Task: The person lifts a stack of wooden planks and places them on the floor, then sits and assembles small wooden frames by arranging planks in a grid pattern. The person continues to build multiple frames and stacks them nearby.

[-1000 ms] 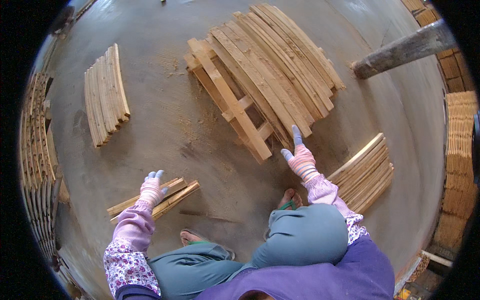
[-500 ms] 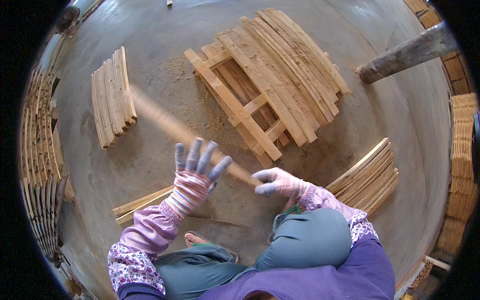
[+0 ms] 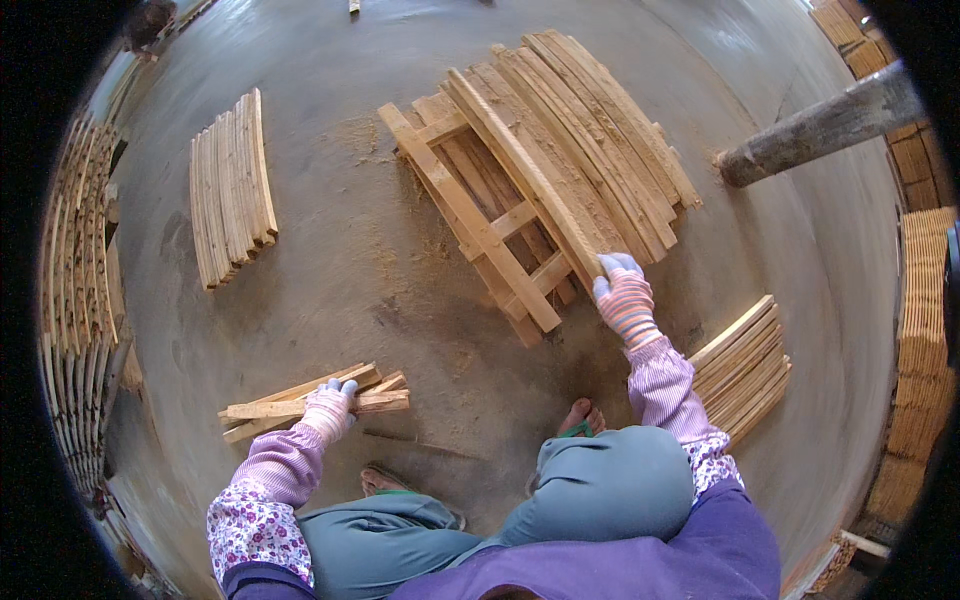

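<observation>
Both hands wear striped, grey-tipped gloves. My left hand (image 3: 330, 406) is closed over a short wooden strip (image 3: 262, 409) lying across a loose little heap of strips (image 3: 300, 390) at lower left. My right hand (image 3: 624, 292) is stretched forward and closed round the near end of a long wooden plank (image 3: 528, 175). This plank is tipped up on its edge along the left side of a stack of rough planks (image 3: 600, 130). Beneath it shows a wooden support (image 3: 475, 228) with crosspieces. My right fingertips are partly hidden behind the plank's end.
A neat row of strips (image 3: 235, 190) lies at far left, and another pile of strips (image 3: 745, 365) to the right of my right forearm. A round post (image 3: 820, 130) stands at the right. Stacked wood (image 3: 75, 300) lines the left rim, with more wood bundles (image 3: 922, 330) along the right. Sawdust (image 3: 365, 150) marks the concrete floor.
The blurred strip between my hands is no longer there. My left hand has gone down to the heap, where a strip now lies across the top. My right hand has reached forward onto the plank, now tipped up.
</observation>
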The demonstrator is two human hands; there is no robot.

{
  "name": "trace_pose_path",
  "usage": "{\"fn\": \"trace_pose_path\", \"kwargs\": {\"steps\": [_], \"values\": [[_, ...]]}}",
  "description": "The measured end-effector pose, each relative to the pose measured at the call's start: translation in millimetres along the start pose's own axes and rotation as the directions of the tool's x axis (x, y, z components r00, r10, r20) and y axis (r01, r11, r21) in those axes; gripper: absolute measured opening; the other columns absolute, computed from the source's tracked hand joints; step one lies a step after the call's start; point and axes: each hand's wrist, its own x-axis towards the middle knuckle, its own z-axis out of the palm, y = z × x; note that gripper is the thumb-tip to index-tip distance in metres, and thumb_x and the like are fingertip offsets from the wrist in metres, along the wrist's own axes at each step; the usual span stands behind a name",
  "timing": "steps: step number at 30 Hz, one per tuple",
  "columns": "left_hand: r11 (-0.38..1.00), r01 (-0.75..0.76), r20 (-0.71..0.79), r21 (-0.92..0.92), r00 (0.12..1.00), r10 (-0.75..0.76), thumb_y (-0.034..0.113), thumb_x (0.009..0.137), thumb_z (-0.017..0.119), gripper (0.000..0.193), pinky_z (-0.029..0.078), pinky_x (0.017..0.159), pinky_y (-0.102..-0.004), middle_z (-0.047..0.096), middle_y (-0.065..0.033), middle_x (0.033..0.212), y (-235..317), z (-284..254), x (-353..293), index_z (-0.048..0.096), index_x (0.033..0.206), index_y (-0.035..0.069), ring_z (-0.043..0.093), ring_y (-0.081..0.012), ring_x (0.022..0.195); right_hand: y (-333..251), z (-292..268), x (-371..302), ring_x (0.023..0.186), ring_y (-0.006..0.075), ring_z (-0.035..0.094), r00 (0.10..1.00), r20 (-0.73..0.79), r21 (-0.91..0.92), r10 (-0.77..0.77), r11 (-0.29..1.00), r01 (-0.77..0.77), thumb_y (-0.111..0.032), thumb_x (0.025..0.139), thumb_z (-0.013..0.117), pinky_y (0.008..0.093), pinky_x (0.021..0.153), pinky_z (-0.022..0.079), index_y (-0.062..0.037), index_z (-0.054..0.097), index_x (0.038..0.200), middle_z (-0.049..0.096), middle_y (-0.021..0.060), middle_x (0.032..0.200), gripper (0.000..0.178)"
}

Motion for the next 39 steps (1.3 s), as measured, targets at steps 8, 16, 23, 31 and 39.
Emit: {"fn": "trace_pose_path", "kwargs": {"steps": [8,16,23,31,39], "values": [[0.987,0.145,-0.078,-0.076,0.985,-0.151,0.048,0.069,0.088,0.100,0.037,0.114,-0.0492,0.043,-0.0204,0.148,-15.3,-36.5,8.3,0.039,0.148,0.013,0.040,-0.0401,0.140,33.9,3.9,-1.9,0.089,0.0169,0.067,0.863,0.491,0.789,0.117,0.361,-0.497,-0.013,0.092,0.061,0.0303,0.079,0.054,0.0024,0.065,0.126,0.073,0.0085,0.100,0.038],[0.991,0.123,0.049,-0.047,0.991,-0.121,0.042,0.085,0.075,0.073,0.046,0.105,-0.0478,0.055,-0.0240,0.130,-27.2,2.2,14.6,0.045,0.139,0.003,0.055,-0.0400,0.124,3.4,-12.1,-0.7,0.090,0.0149,0.066,0.814,0.578,0.761,-0.059,0.399,-0.512,-0.022,0.095,0.067,0.0306,0.083,0.053,-0.0001,0.059,0.134,0.070,0.0068,0.106,0.045],[0.984,0.174,0.186,-0.022,0.968,-0.167,0.039,0.089,0.072,0.058,0.048,0.102,-0.0500,0.055,-0.0238,0.131,-13.8,4.2,1.5,0.049,0.134,0.009,0.057,-0.0397,0.122,12.2,-31.4,-25.2,0.097,0.0161,0.065,0.880,0.450,0.870,-0.153,0.296,-0.394,-0.018,0.091,0.072,0.0308,0.088,0.052,-0.0014,0.058,0.131,0.069,0.0051,0.111,0.046],[0.983,0.132,0.401,0.128,0.900,-0.173,0.056,0.079,0.079,0.083,0.046,0.107,-0.0479,0.055,-0.0203,0.137,4.7,-45.5,7.5,0.050,0.139,0.007,0.053,-0.0378,0.129,-20.9,-30.6,-54.0,0.099,0.0178,0.061,0.977,0.110,0.876,0.183,0.446,-0.183,-0.019,0.094,0.071,0.0315,0.092,0.049,0.0015,0.058,0.126,0.068,0.0086,0.107,0.040],[0.891,-0.353,-0.119,-0.284,0.935,0.333,0.034,0.090,0.073,0.054,0.051,0.101,-0.0444,0.060,-0.0156,0.134,110.0,-131.7,48.5,0.056,0.136,0.012,0.060,-0.0358,0.121,127.0,34.5,-126.4,0.130,0.0351,0.056,0.720,-0.401,0.402,0.567,0.815,-0.418,-0.012,0.092,0.064,0.0400,0.110,0.045,-0.0210,0.032,0.156,0.052,0.0216,0.147,0.072]]}}
